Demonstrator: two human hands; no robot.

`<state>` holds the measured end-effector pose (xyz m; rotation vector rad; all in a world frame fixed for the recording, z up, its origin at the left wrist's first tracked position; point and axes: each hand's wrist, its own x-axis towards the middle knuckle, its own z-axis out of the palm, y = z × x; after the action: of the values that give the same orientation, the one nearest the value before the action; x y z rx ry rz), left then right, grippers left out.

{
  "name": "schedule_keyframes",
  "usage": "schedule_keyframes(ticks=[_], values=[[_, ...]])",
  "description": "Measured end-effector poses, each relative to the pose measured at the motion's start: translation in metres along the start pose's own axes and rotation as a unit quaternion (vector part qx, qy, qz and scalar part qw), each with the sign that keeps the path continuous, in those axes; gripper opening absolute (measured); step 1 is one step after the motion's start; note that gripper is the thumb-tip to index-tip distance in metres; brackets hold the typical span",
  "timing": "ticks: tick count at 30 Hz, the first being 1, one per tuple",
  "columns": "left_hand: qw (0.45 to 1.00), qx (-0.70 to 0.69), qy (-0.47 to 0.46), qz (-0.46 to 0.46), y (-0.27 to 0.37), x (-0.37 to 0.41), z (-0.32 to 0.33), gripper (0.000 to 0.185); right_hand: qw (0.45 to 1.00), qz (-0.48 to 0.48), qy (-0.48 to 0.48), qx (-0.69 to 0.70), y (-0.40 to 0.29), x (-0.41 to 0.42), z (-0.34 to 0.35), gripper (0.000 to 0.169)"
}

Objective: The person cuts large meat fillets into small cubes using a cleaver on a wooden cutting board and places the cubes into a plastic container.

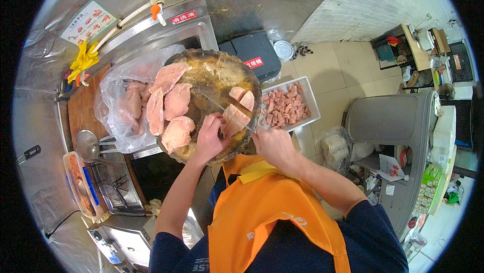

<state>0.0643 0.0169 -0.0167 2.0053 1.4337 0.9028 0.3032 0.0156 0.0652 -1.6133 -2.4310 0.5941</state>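
On a round, worn wooden chopping block (217, 65), my left hand (210, 137) holds a slab of raw chicken meat (238, 122) with bent fingers. My right hand (275, 146) grips a knife (212, 100), its handle mostly hidden in the fist. The thin blade crosses the block diagonally, along the meat and close to my left fingertips. Two cut chunks (247, 100) lie just beyond the slab. Several whole raw chicken breast pieces (177, 101) rest along the block's left side. To the right, a white tray (314, 101) holds many small meat cubes (285, 106).
A clear plastic bag (109, 116) of raw chicken lies left of the block. Behind are a steel sink (206, 27) and a black lidded bin (251, 48). A strainer (87, 145), wire baskets (109, 178) and a food container (73, 174) stand at left.
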Motion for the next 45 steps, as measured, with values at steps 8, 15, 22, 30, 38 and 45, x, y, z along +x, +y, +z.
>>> schedule_keyframes(ticks=[8, 15, 22, 30, 38, 45], values=[[0.994, -0.040, -0.093, -0.043, 0.022, -0.005, 0.022, 0.055, 0.997, 0.054, -0.051, 0.002, -0.012, 0.027, 0.056, 0.024], [0.989, 0.000, -0.090, -0.118, -0.003, 0.014, -0.003, 0.127, 0.995, 0.069, 0.041, 0.064, -0.004, 0.011, 0.008, 0.033], [0.931, 0.072, -0.355, -0.047, 0.019, 0.104, 0.025, 0.125, 0.975, 0.168, 0.130, 0.070, 0.058, -0.017, -0.053, 0.030], [0.991, -0.014, -0.040, -0.124, 0.062, 0.042, 0.042, 0.073, 0.950, 0.264, 0.153, 0.068, 0.132, -0.075, -0.053, 0.039], [0.943, 0.170, -0.006, -0.287, -0.046, -0.050, -0.096, 0.081, 0.971, 0.207, 0.099, 0.070, 0.121, -0.062, -0.041, 0.036], [0.972, 0.230, -0.030, 0.033, 0.007, -0.001, -0.027, 0.029, 0.987, 0.131, 0.060, 0.066, 0.075, -0.027, -0.029, 0.034]])
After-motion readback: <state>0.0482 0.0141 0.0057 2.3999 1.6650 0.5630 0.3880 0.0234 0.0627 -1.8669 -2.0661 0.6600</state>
